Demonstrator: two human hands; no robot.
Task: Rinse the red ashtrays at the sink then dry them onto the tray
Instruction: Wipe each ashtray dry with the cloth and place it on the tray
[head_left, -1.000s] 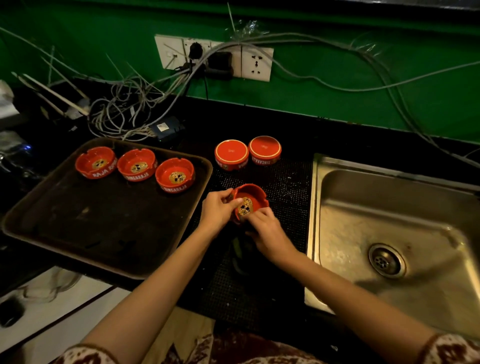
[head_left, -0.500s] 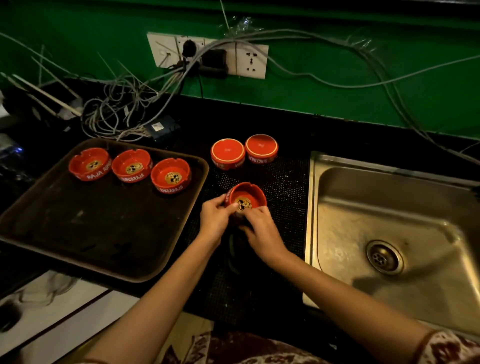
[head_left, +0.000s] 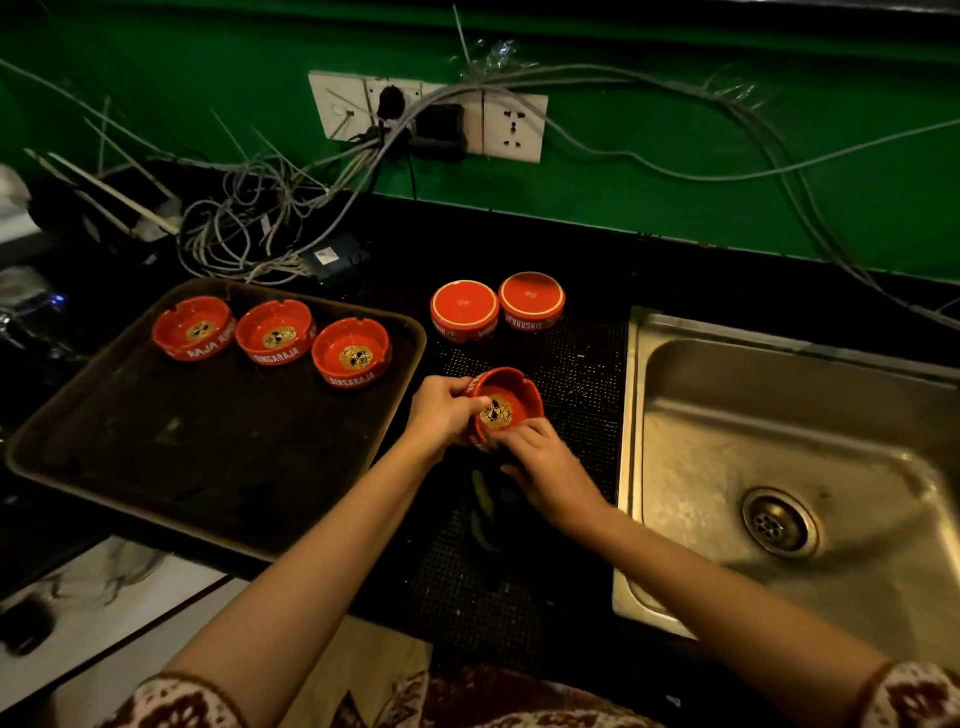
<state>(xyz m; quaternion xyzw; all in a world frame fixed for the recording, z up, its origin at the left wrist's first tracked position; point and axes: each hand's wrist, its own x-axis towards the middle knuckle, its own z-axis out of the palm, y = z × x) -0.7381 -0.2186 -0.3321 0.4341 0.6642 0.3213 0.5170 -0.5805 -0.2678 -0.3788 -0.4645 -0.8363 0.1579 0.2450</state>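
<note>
A red ashtray (head_left: 511, 397) with a gold emblem is tilted toward me over the black mat. My left hand (head_left: 441, 415) grips its left rim, thumb inside. My right hand (head_left: 545, 470) holds its lower edge together with a dark cloth (head_left: 488, 512) that hangs below. Three red ashtrays (head_left: 275, 335) stand upright in a row at the far side of the brown tray (head_left: 156, 467). Two more ashtrays (head_left: 498, 309) lie upside down on the mat behind my hands. The steel sink (head_left: 779, 467) is at the right.
A black perforated mat (head_left: 576, 364) covers the counter between tray and sink. A tangle of cables (head_left: 249, 228) and a small adapter lie behind the tray, under wall sockets (head_left: 431, 117) on the green wall. More cables run above the sink.
Both hands have kept hold of the ashtray and turned it slightly against the cloth. The ashtrays on the tray and the mat have not moved.
</note>
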